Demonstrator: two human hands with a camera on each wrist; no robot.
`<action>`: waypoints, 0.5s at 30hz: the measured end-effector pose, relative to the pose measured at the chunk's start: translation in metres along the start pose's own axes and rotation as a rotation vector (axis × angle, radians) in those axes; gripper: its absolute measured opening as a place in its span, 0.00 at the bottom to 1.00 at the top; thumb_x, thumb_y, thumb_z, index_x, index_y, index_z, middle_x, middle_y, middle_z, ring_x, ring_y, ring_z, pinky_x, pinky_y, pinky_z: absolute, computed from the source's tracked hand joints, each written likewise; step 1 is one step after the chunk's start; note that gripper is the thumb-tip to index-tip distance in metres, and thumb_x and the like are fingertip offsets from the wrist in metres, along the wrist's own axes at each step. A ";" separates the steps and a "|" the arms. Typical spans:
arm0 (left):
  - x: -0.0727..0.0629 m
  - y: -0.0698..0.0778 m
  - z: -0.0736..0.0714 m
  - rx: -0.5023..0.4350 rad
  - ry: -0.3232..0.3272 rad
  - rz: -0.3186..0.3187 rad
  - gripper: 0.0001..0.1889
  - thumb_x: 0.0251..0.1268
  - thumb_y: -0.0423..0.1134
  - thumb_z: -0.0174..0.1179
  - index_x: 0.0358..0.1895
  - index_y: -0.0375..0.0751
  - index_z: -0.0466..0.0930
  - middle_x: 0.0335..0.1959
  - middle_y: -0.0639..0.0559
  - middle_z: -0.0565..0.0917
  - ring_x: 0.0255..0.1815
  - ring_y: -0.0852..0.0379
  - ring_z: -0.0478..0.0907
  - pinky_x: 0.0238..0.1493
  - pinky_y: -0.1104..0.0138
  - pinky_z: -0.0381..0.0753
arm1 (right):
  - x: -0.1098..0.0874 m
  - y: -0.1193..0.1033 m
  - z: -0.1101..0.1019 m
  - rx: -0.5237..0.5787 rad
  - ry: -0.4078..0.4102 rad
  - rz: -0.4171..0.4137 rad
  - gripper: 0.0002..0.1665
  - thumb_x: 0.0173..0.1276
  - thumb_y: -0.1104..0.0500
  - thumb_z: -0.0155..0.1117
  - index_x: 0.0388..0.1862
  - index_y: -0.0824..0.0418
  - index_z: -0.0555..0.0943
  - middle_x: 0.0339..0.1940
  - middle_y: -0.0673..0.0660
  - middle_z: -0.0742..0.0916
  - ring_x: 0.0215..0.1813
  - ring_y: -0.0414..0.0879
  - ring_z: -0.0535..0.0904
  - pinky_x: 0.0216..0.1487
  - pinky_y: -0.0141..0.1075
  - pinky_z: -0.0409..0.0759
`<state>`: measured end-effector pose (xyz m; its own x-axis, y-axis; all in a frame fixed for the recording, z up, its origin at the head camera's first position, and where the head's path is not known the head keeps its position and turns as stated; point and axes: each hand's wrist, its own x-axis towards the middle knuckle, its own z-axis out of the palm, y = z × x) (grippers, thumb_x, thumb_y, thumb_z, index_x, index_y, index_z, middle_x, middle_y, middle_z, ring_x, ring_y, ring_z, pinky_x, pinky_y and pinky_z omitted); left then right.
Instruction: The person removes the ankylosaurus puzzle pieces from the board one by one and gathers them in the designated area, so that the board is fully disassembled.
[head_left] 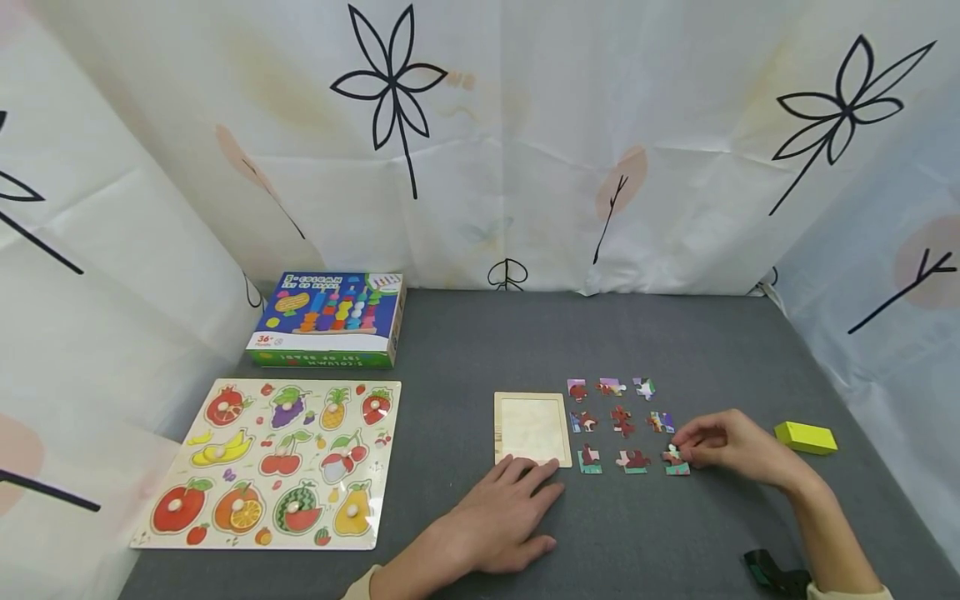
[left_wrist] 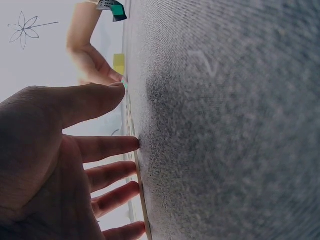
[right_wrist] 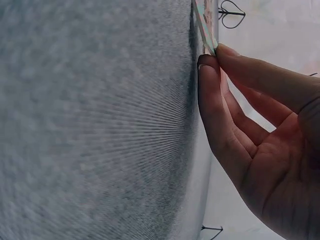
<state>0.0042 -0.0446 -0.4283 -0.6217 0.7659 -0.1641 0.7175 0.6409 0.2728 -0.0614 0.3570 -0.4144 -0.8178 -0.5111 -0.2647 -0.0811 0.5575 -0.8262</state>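
Note:
My right hand pinches a jigsaw puzzle piece with a green lower edge between thumb and fingertips. In the right wrist view this puzzle piece is tilted up, held at its edge. Several other puzzle pieces lie spread in rows left of and beyond that hand, brown, purple and green. Left of them lies a shallow wooden puzzle tray with nothing in it. My left hand rests palm down with fingers spread, its fingertips at the tray's near edge. The left wrist view shows those fingers straight.
At the left lies a fruit peg board, with a blue toy box behind it. A yellow block sits right of my right hand. Near the right forearm is a black object. White patterned cloth walls in the grey table.

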 end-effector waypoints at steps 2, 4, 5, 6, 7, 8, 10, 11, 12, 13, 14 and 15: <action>0.000 -0.001 0.000 -0.004 -0.003 0.003 0.33 0.79 0.64 0.59 0.80 0.56 0.73 0.88 0.58 0.63 0.81 0.55 0.65 0.85 0.49 0.68 | 0.000 0.001 0.001 0.004 0.001 0.000 0.13 0.77 0.69 0.66 0.54 0.78 0.85 0.42 0.53 0.93 0.40 0.31 0.87 0.41 0.28 0.88; 0.000 -0.002 0.001 -0.002 0.001 0.008 0.33 0.79 0.64 0.59 0.80 0.56 0.73 0.88 0.58 0.63 0.81 0.55 0.65 0.86 0.49 0.68 | 0.000 0.002 0.001 0.003 0.004 0.003 0.13 0.77 0.69 0.66 0.54 0.79 0.85 0.41 0.54 0.93 0.39 0.30 0.87 0.41 0.29 0.89; -0.001 -0.002 0.001 -0.003 0.003 0.009 0.32 0.80 0.64 0.59 0.80 0.56 0.73 0.88 0.57 0.63 0.81 0.56 0.65 0.86 0.50 0.68 | 0.001 0.001 0.001 -0.003 0.008 0.012 0.13 0.77 0.69 0.66 0.54 0.79 0.85 0.42 0.55 0.93 0.39 0.30 0.86 0.41 0.29 0.89; -0.001 -0.002 0.002 0.001 0.008 0.012 0.32 0.80 0.64 0.59 0.80 0.56 0.73 0.88 0.57 0.63 0.81 0.56 0.65 0.86 0.50 0.68 | 0.001 0.000 0.001 -0.005 0.012 0.028 0.13 0.77 0.69 0.67 0.54 0.79 0.85 0.42 0.55 0.93 0.39 0.30 0.86 0.41 0.29 0.89; -0.001 -0.003 0.002 0.004 0.015 0.013 0.32 0.80 0.63 0.59 0.79 0.56 0.73 0.88 0.57 0.63 0.81 0.56 0.66 0.86 0.51 0.68 | 0.000 0.000 0.001 -0.008 0.016 0.038 0.13 0.77 0.68 0.67 0.54 0.78 0.85 0.42 0.56 0.93 0.39 0.30 0.86 0.41 0.29 0.89; -0.002 -0.003 0.003 0.006 0.022 0.015 0.32 0.80 0.63 0.59 0.79 0.56 0.73 0.88 0.57 0.64 0.81 0.56 0.66 0.86 0.51 0.68 | 0.000 -0.001 0.001 -0.016 0.022 0.046 0.14 0.77 0.68 0.68 0.54 0.78 0.86 0.42 0.58 0.93 0.39 0.30 0.86 0.41 0.29 0.89; -0.004 -0.004 0.003 -0.002 0.028 0.016 0.31 0.81 0.62 0.58 0.79 0.55 0.73 0.88 0.57 0.64 0.82 0.56 0.66 0.86 0.50 0.67 | -0.001 -0.004 0.000 -0.030 0.035 0.071 0.14 0.76 0.66 0.69 0.54 0.76 0.86 0.43 0.59 0.93 0.39 0.30 0.87 0.41 0.29 0.89; -0.005 -0.005 0.003 -0.013 0.027 0.015 0.31 0.81 0.62 0.58 0.79 0.55 0.73 0.88 0.57 0.64 0.83 0.57 0.66 0.86 0.50 0.67 | -0.001 -0.005 0.000 -0.038 0.043 0.082 0.15 0.76 0.65 0.70 0.54 0.75 0.87 0.43 0.60 0.93 0.39 0.31 0.87 0.41 0.30 0.89; -0.006 -0.006 0.003 -0.019 0.029 0.015 0.31 0.81 0.62 0.58 0.79 0.55 0.73 0.87 0.57 0.65 0.83 0.57 0.66 0.86 0.49 0.67 | -0.002 -0.006 0.000 -0.049 0.056 0.084 0.15 0.76 0.64 0.71 0.54 0.75 0.87 0.43 0.60 0.93 0.39 0.32 0.87 0.41 0.30 0.89; -0.007 -0.007 0.003 -0.035 0.025 0.014 0.31 0.81 0.62 0.57 0.79 0.55 0.73 0.87 0.57 0.65 0.84 0.56 0.66 0.86 0.49 0.67 | -0.002 -0.008 0.000 -0.068 0.074 0.077 0.15 0.76 0.64 0.71 0.54 0.74 0.87 0.43 0.60 0.93 0.38 0.33 0.88 0.41 0.30 0.89; -0.009 -0.009 0.002 -0.059 0.017 0.012 0.31 0.82 0.62 0.57 0.80 0.55 0.73 0.87 0.57 0.65 0.85 0.56 0.65 0.86 0.48 0.67 | -0.003 -0.010 0.001 -0.091 0.097 0.074 0.14 0.75 0.63 0.72 0.54 0.72 0.88 0.43 0.59 0.93 0.38 0.33 0.88 0.40 0.31 0.89; -0.012 -0.011 0.001 -0.080 0.010 0.006 0.31 0.82 0.63 0.57 0.80 0.56 0.73 0.87 0.57 0.65 0.85 0.56 0.65 0.86 0.48 0.67 | -0.004 -0.012 0.002 -0.115 0.122 0.073 0.14 0.75 0.63 0.72 0.54 0.71 0.88 0.43 0.59 0.93 0.37 0.33 0.88 0.39 0.31 0.88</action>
<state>0.0037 -0.0610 -0.4304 -0.6207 0.7691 -0.1524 0.6942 0.6295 0.3489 -0.0566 0.3512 -0.4044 -0.8865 -0.3870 -0.2536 -0.0780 0.6653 -0.7425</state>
